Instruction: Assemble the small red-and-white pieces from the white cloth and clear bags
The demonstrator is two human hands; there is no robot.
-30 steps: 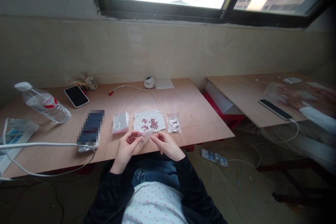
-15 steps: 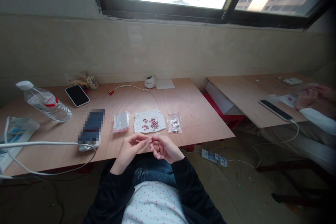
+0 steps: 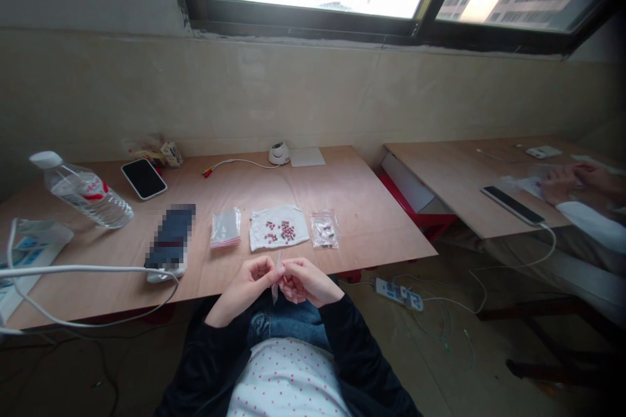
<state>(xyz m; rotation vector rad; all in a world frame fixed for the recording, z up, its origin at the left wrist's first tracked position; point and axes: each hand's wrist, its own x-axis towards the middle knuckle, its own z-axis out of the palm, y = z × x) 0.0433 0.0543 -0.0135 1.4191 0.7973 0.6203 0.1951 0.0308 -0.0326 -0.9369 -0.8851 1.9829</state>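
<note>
1. Currently, a small clear plastic bag [image 3: 274,293] is held nearly edge-on between both hands, at the near edge of the wooden table [image 3: 376,221].
2. By the left hand [image 3: 247,290], the bag is pinched between thumb and forefinger, with that gap closed.
3. By the right hand [image 3: 309,283], it is likewise pinched, the other fingers being curled inward; whether anything is enclosed there cannot be told.
4. Beyond them, small reddish pieces [image 3: 287,230] are spread on a white cloth [image 3: 297,215], flanked by stacked zip bags [image 3: 225,227] and a filled zip bag [image 3: 325,228].
</note>
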